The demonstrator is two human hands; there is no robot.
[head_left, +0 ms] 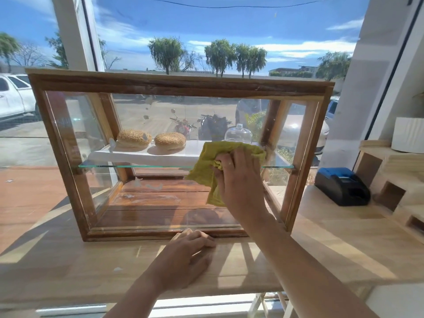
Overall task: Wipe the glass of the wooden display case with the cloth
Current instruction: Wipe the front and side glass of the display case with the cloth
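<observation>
Display case (179,84) on sunlit wooden counter (332,244), window behind, right hand (238,177) pressing cloth (213,166)

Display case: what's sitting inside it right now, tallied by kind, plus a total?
Sesame bagels: 2
Glass dome: 1
White board under them: 1
Total: 4

All sit on the upper glass shelf. The right hand presses the cloth on the front glass, hiding part of the shelf's right end.
</observation>
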